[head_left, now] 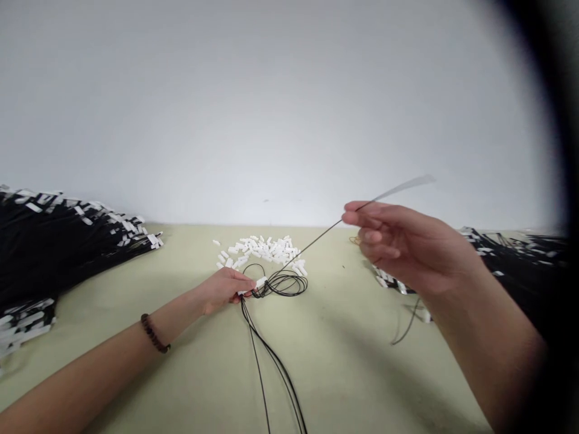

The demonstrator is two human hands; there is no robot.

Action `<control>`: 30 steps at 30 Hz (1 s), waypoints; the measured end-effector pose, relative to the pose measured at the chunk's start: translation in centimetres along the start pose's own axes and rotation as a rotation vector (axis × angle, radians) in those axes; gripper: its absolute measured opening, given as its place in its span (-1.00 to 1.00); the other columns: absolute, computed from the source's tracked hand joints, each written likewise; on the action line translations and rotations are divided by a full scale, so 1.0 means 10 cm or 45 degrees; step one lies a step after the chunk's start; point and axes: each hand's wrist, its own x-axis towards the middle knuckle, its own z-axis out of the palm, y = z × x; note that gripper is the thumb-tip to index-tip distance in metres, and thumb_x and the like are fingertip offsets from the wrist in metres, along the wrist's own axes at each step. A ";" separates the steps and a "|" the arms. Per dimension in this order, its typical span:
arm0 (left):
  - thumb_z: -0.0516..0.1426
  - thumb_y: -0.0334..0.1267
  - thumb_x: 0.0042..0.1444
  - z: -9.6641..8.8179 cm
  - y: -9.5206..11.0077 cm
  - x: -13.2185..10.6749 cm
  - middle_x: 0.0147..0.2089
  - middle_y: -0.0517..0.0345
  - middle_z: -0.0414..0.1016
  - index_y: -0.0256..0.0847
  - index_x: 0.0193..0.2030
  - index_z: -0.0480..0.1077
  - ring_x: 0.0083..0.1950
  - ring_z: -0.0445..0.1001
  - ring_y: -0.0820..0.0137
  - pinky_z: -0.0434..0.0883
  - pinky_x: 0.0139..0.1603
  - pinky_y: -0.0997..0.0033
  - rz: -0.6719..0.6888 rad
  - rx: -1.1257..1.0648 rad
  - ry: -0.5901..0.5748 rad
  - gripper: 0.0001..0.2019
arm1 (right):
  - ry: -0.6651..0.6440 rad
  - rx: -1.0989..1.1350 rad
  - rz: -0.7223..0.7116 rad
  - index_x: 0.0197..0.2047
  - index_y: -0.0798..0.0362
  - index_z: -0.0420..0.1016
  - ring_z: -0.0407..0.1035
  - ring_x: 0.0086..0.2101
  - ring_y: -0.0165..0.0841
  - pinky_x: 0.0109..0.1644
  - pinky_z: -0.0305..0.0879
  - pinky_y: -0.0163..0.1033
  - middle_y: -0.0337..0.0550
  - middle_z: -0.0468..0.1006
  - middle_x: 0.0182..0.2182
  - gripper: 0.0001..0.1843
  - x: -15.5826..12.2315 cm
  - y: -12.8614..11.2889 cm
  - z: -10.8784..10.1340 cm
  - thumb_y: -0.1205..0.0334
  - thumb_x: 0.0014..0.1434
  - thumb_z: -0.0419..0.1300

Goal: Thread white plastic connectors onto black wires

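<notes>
My left hand (pixel 224 288) is closed low over the table, pinching a bunch of thin black cords (pixel 284 295) with a small white plastic piece (pixel 261 282) at the fingertips. Loops of the cords stick out to the right of the pinch, and several strands hang from it toward the front edge. Raised at the right, my right hand (pixel 409 244) pinches one black cord (pixel 322 233) between thumb and fingers. That cord slants tautly up from the loops, and its blurred free end points beyond the hand to the upper right.
Behind the left hand lies a loose heap of small white pieces (pixel 266 248) on the pale green table (pixel 353 374). Large bundles of black cords with white ends lie at the left (pixel 54 241) and right (pixel 520 265). A pale wall (pixel 271 120) stands behind.
</notes>
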 end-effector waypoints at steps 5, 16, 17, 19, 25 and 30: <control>0.21 -0.03 -0.23 -0.01 -0.02 0.01 -0.48 0.14 0.32 -0.33 -0.42 0.46 -0.45 0.20 0.51 0.09 -0.50 0.52 -0.020 -0.021 0.006 -0.65 | 0.155 -0.154 -0.208 -0.27 -0.04 0.47 0.21 -0.54 -0.62 -0.62 0.08 -0.46 -0.13 0.40 -0.21 -0.84 0.03 -0.04 -0.14 0.17 0.06 0.13; 0.19 -0.08 -0.16 -0.06 -0.12 0.09 -0.44 0.11 0.31 -0.34 -0.39 0.44 -0.40 0.21 0.50 0.12 -0.45 0.55 0.027 -0.223 0.030 -0.69 | -0.046 -1.073 -0.510 -0.43 0.09 0.44 0.27 -0.52 -0.49 -0.45 0.17 -0.38 -0.22 0.43 -0.53 -0.83 0.16 1.28 0.48 0.24 0.08 0.07; 0.19 -0.09 -0.15 -0.06 -0.12 0.09 -0.45 0.12 0.31 -0.34 -0.40 0.44 -0.40 0.20 0.50 0.11 -0.46 0.55 0.032 -0.227 0.026 -0.70 | -0.068 -1.095 -0.500 -0.45 0.09 0.42 0.24 -0.54 -0.51 -0.47 0.14 -0.39 -0.25 0.41 -0.57 -0.82 0.13 1.42 0.54 0.25 0.10 0.05; 0.18 -0.09 -0.15 -0.06 -0.12 0.08 -0.46 0.13 0.31 -0.33 -0.42 0.43 -0.41 0.19 0.51 0.10 -0.47 0.56 0.037 -0.225 0.030 -0.71 | -0.048 -1.099 -0.440 -0.49 0.12 0.36 0.19 -0.59 -0.53 -0.51 0.08 -0.42 -0.27 0.36 -0.62 -0.80 0.07 1.64 0.62 0.26 0.10 0.02; 0.18 -0.08 -0.17 -0.06 -0.12 0.07 -0.48 0.15 0.31 -0.32 -0.45 0.42 -0.44 0.18 0.52 0.06 -0.50 0.56 0.056 -0.186 0.027 -0.71 | 0.001 -1.084 -0.312 -0.53 0.12 0.29 0.18 -0.59 -0.52 -0.51 0.05 -0.43 -0.28 0.33 -0.63 -0.80 0.02 1.79 0.60 0.25 0.08 0.01; 0.17 -0.05 -0.17 -0.04 -0.10 0.05 -0.47 0.17 0.32 -0.27 -0.46 0.43 -0.44 0.20 0.50 0.08 -0.50 0.55 0.053 -0.147 0.037 -0.72 | -0.023 -1.100 -0.320 -0.52 0.12 0.31 0.19 -0.58 -0.51 -0.50 0.05 -0.43 -0.27 0.34 -0.62 -0.80 0.03 1.78 0.59 0.25 0.08 0.00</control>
